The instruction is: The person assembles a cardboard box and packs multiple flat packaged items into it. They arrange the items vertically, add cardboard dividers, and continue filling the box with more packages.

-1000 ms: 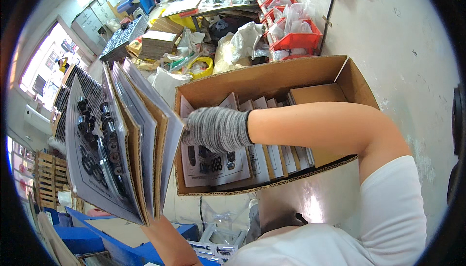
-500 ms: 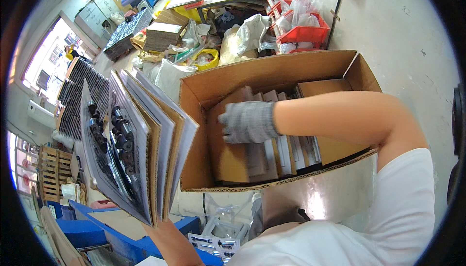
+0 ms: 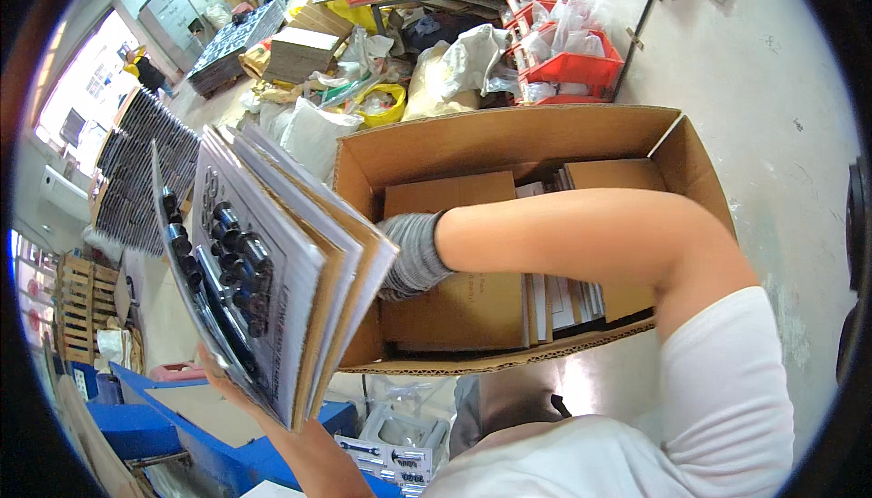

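A stack of cardboard-backed packs (image 3: 304, 262) leans upright left of the box. Through the clear film on its front pack show black and chrome sockets (image 3: 241, 257) and long shiny tool parts. My left hand (image 3: 222, 378) is closed round the stack's lower edge, its fingers mostly hidden behind it. In a grey knitted glove, my right hand (image 3: 413, 255) is at the stack's right edge, over the box's left end. The stack covers its fingers, so their grip does not show. Similar packs (image 3: 563, 303) stand in the open carton (image 3: 436, 139), with a brown cardboard face (image 3: 454, 312) leaning at the left.
Behind the carton are red bins (image 3: 572, 67) of bagged parts, white sacks (image 3: 450, 67) and a yellow bag (image 3: 380, 103). More packs are piled (image 3: 145, 171) at the far left. A blue bench (image 3: 204, 416) lies below the stack. Farther off, a person (image 3: 143, 69) stands by the doorway.
My right hand has moved left from inside the carton to the held stack. The stack has shifted slightly right. The brown face in the carton is now uncovered more fully.
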{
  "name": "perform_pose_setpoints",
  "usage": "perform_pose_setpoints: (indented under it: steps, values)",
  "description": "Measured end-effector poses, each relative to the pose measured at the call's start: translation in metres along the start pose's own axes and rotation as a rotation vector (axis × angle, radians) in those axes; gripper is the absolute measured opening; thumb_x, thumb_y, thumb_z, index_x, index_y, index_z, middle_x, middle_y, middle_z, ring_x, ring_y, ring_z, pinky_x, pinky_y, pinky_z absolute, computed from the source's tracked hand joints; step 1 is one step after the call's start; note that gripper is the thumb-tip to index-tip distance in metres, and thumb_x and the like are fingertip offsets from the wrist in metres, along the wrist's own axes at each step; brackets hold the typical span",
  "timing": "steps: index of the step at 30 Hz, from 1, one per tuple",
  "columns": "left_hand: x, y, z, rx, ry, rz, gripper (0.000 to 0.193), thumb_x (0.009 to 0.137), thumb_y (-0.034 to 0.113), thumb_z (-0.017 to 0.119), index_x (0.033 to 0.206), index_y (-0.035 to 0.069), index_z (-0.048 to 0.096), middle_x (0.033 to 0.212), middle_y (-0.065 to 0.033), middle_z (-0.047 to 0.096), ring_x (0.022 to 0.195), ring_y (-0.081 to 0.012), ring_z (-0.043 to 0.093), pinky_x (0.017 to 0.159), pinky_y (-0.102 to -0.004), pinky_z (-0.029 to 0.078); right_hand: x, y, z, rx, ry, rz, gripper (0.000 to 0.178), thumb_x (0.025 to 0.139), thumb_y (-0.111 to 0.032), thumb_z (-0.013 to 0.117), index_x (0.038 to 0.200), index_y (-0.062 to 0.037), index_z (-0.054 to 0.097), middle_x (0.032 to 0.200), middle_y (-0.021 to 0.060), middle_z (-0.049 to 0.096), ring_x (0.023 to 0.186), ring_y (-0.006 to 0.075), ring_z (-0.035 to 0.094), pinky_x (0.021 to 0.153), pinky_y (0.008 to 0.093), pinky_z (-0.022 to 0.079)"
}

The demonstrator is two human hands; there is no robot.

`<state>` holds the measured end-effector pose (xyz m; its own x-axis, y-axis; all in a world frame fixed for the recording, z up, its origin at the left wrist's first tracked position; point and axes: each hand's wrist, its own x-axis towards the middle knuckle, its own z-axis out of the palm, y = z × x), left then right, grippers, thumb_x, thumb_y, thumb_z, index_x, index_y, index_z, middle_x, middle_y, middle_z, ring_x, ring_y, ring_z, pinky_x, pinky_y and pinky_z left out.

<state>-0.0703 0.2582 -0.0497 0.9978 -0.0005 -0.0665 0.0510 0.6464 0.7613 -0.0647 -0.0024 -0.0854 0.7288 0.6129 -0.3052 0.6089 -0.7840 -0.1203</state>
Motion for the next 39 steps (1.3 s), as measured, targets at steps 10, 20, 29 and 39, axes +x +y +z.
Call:
perform_pose_setpoints:
  steps: [10, 20, 29, 39]
  values:
    - [-0.004, 0.016, -0.018, 0.017, 0.137, -0.034, 0.036, 0.089, 0.029, 0.055, 0.108, 0.000, 0.065, 0.101, -0.0129, 0.070, 0.086, -0.0205, 0.069, 0.076, -0.0329, 0.057, -0.063, 0.001, 0.029, 0.081, 0.287, -0.153, 0.031, 0.094, -0.033, 0.046, 0.092, -0.0105, 0.066, 0.100, 0.0123, 0.062, 0.102, 0.0331, 0.056, 0.092, 0.0464, 0.042]
    - [0.009, 0.009, -0.011, -0.019, -0.041, -0.036, 0.038, 0.091, 0.031, 0.051, 0.110, 0.000, 0.064, 0.106, -0.0137, 0.069, 0.091, -0.0244, 0.069, 0.082, -0.0381, 0.056, 0.005, 0.000, 0.036, 0.085, 0.152, -0.060, 0.038, 0.088, -0.038, 0.050, 0.085, -0.0092, 0.073, 0.104, 0.0154, 0.069, 0.095, 0.0371, 0.063, 0.084, 0.0491, 0.048]
    - [0.008, 0.009, -0.011, -0.071, -0.016, -0.093, 0.038, 0.091, 0.029, 0.051, 0.113, 0.000, 0.063, 0.101, -0.0126, 0.069, 0.085, -0.0230, 0.070, 0.074, -0.0336, 0.057, -0.021, -0.013, 0.028, 0.049, 0.128, -0.112, 0.031, 0.084, -0.035, 0.055, 0.093, -0.0111, 0.073, 0.101, 0.0132, 0.068, 0.098, 0.0322, 0.062, 0.087, 0.0444, 0.048]
    - [0.000, 0.029, 0.000, 0.014, 0.020, -0.106, 0.036, 0.088, 0.029, 0.055, 0.110, 0.001, 0.064, 0.103, -0.0117, 0.068, 0.091, -0.0235, 0.068, 0.079, -0.0344, 0.055, -0.059, -0.015, 0.003, 0.022, -0.370, 0.174, 0.026, 0.083, -0.029, 0.059, 0.092, -0.0103, 0.075, 0.091, 0.0160, 0.071, 0.089, 0.0355, 0.067, 0.078, 0.0464, 0.053]
